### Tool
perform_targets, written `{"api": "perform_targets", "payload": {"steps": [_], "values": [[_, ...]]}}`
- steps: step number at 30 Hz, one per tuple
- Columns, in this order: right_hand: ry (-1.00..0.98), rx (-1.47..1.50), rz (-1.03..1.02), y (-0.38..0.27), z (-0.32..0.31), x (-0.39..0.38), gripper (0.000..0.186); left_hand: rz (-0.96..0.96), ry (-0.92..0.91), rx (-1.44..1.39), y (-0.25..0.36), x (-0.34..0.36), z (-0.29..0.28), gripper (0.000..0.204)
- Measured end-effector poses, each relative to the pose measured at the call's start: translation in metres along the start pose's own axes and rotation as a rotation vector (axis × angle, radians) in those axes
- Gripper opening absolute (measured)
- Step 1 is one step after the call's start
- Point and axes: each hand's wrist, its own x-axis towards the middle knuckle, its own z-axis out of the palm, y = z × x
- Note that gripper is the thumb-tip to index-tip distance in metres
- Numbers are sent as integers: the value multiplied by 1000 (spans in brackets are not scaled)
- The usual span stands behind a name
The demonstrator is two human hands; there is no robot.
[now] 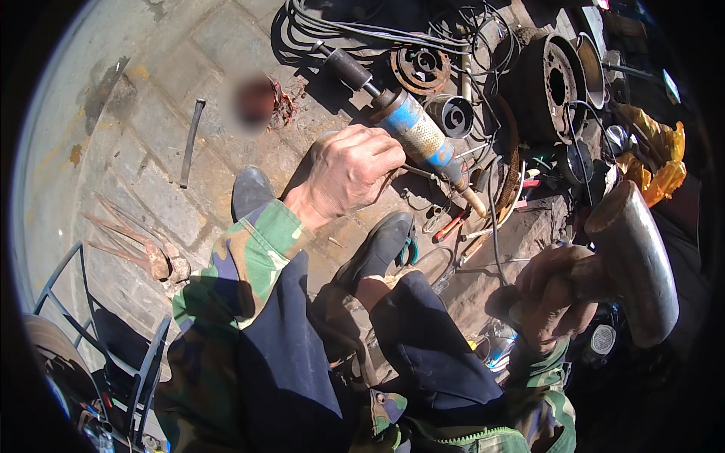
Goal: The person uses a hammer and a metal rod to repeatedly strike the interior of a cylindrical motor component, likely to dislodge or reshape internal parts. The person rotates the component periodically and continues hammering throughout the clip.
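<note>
A heavy hammer with a smooth, silver-grey metal head [638, 264] stands at the right, held above the dark clutter there. The right hand [555, 306] is closed in a fist around its handle, close behind the head, perhaps because a short grip steadies such a bulky weight.

The left hand [351, 174] is out in front, back upward, fingers curled inward. Its fingertips are hidden, so I cannot tell whether it has hold of the thin brownish rod [420, 173] that shows just beside it.

Next to this hand lies one blue-and-tan cylindrical tool with a dark round end [419, 132], slanted across the ground; whether they touch is unclear.

Beyond it come one rusty, flat round disc with a hub [404, 69], one small grey metal drum [448, 115] and two large, dark steel rims [529, 94], the rims apparently stood on edge to save room. Loops of grey cable [340, 29] are bunched at the top, seemingly pushed aside.

Two dark slip-on shoes [377, 253] stand apart, likely for balance. Leftward lie one dark narrow bar [192, 143] and some rusty, long-armed metal pieces [155, 260], too overlapped to count.
</note>
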Motion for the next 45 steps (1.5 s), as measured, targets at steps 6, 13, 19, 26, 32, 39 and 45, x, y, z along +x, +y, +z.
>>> {"api": "perform_targets", "payload": {"steps": [6,13,19,26,32,39,45], "values": [[-482,-573,212,32,7,16,35,92,24,9,4,3,-1,16],[10,-65,255,8,11,-6,21,69,44,30,-2,2,-5,17],[26,159,637,93,83,-29,24,18,95,-89,12,16,-27,22],[-249,228,1065,207,153,-61,33,-234,282,-204,-13,33,-47,24],[-252,381,1271,226,162,-82,29,-254,249,-197,-9,21,-53,24],[-284,227,1205,223,164,-80,31,-129,343,-224,13,30,-76,19],[-288,217,1184,231,165,-83,33,-279,294,-355,2,23,-71,20]]}}
